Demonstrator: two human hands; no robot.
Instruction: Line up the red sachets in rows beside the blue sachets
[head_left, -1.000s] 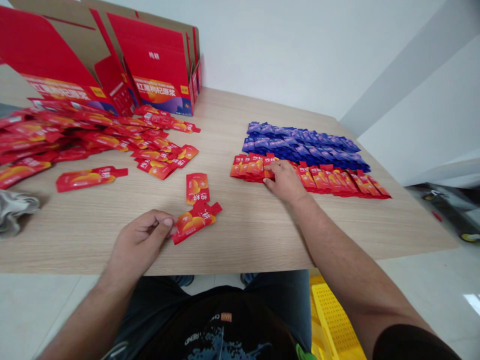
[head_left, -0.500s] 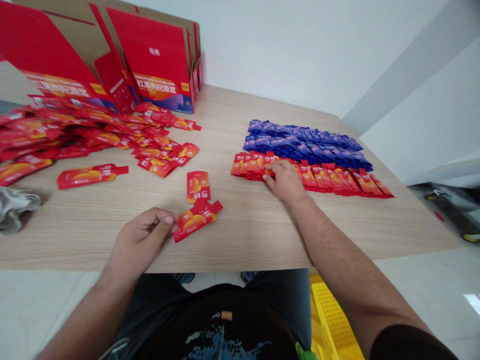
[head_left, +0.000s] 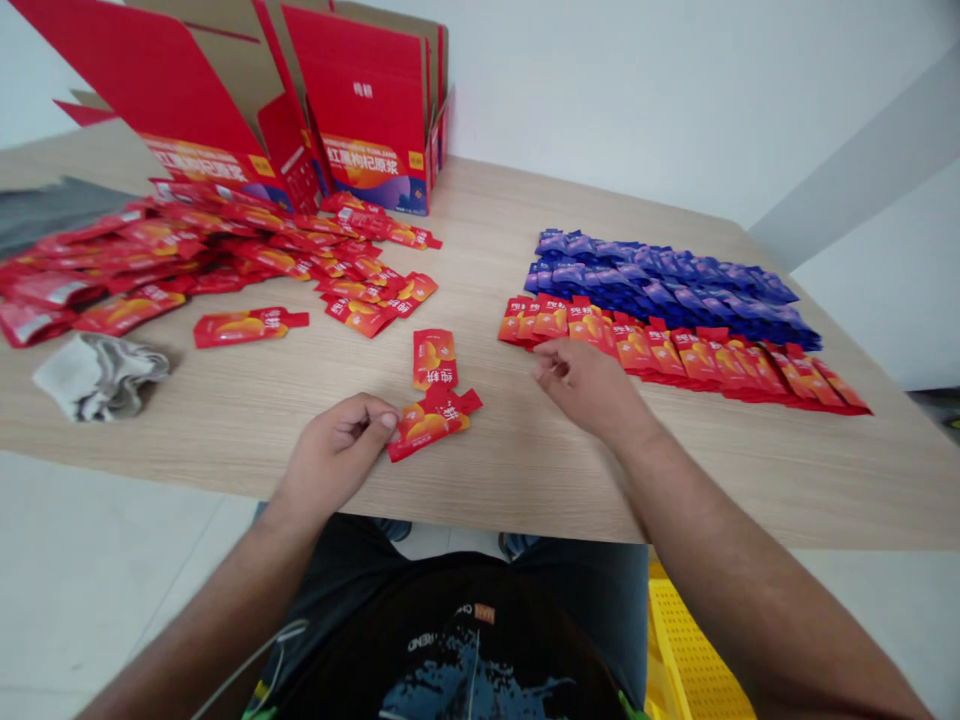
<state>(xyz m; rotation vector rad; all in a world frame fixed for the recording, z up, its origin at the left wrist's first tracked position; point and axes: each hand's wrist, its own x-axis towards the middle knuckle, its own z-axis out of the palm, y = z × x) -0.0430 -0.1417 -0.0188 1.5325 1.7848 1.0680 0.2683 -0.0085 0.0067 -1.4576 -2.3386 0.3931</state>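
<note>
A row of red sachets (head_left: 675, 355) lies overlapped below rows of blue sachets (head_left: 667, 290) toward the surface's (head_left: 495, 480) right edge – a loose heap of red sachets (head_left: 187, 240) remains at the left. The left hand (head_left: 337, 450) is pinched narrow and looks empty, just beside a stray red sachet (head_left: 430, 425) near the front edge; the right hand (head_left: 585, 385), half-curled and empty, sits just off the red row.
</note>
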